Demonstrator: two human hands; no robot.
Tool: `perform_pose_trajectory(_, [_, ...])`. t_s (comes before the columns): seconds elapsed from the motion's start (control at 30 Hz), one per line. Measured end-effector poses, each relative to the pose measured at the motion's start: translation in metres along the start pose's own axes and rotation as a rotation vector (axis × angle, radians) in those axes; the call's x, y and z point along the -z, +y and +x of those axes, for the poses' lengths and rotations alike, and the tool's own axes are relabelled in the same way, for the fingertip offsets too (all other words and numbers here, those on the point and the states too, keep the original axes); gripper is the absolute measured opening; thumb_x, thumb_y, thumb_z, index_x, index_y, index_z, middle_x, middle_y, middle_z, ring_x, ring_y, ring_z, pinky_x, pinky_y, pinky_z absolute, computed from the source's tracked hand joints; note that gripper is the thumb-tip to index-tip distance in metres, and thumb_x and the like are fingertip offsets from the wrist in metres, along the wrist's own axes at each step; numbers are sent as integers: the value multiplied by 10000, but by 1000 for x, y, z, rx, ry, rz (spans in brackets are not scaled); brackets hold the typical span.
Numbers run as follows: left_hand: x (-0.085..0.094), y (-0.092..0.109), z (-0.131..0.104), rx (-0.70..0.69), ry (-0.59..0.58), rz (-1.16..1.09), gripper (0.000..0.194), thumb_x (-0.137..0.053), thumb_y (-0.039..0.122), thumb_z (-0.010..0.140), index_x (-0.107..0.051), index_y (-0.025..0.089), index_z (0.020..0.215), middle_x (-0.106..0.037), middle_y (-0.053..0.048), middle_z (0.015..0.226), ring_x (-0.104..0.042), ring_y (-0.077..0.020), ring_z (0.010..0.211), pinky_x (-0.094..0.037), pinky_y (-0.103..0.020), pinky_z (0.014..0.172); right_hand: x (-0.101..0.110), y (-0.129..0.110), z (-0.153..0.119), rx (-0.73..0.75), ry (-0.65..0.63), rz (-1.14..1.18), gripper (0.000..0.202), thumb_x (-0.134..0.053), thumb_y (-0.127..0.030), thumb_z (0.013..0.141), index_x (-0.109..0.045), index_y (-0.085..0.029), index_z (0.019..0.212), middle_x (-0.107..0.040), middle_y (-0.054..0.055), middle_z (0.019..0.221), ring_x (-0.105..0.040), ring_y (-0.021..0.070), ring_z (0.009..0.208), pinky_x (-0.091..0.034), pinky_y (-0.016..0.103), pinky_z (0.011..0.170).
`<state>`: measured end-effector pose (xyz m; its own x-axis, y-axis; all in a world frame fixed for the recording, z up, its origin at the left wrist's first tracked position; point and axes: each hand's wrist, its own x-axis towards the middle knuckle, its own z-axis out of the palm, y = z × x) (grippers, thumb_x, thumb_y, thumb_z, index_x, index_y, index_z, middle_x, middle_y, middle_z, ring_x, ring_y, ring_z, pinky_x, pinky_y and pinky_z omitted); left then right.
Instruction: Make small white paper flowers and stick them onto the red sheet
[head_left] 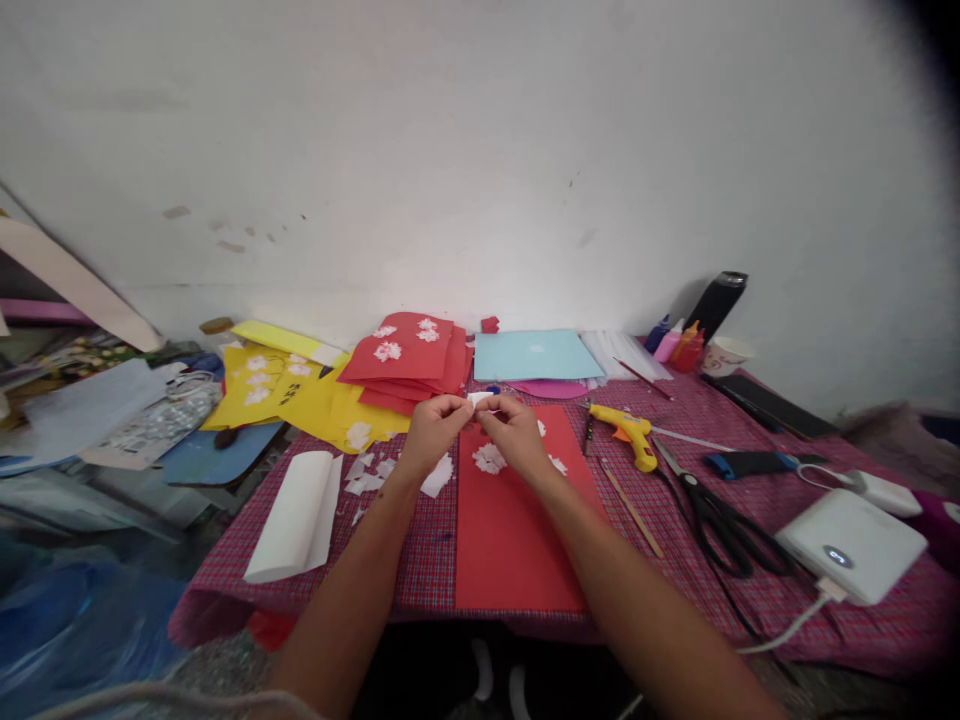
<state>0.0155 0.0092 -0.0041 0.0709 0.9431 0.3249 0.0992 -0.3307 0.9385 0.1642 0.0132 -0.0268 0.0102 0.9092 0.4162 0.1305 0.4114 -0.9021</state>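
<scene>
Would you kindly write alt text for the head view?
A left hand and right hand pinch white paper over a red sheet with white flowers. A yellow glue gun and black scissors lie to the right on a checked tablecloth.

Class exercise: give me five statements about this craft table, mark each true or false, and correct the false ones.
1. The left hand and right hand are close together near the far end of the flower-decorated red sheet. True.
2. The glue gun is blue all over. False: its body is yellow, with an orange trigger.
3. The black-handled scissors lie to the right of that sheet. True.
4. The curled white paper lies to the right of the scissors. False: it lies left of the red sheet.
5. The tablecloth has a checked pattern. True.
</scene>
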Motion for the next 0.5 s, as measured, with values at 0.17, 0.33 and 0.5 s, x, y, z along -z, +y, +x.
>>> perform_pose_trajectory(0.17, [0,-2,0,32,23,-26,185,-667,320,774,-734,148,769,-684,-28,711,-586,-132,668,-452,-244,656,-1,2,1,13,19,-16,135,-592,-281,796,-685,-206,860,-690,24,810,-570,157,643,-436,265,594])
perform_pose_trajectory(0.33, [-1,-2,1,47,40,-50,189,-666,321,763,-740,148,784,-703,-37,728,-614,-146,688,-473,-256,680,2,-2,1,139,107,-180,98,-591,-237,786,-683,-207,771,-661,32,807,-576,177,741,-445,293,690])
perform_pose_trajectory(0.5, [-1,0,0,-6,37,50,205,-642,326,782,-747,152,808,-719,-37,763,-624,-154,712,-468,-253,683,5,-9,0,154,139,-245,140,-575,-246,807,-662,-205,705,-622,19,722,-551,175,723,-424,294,685])
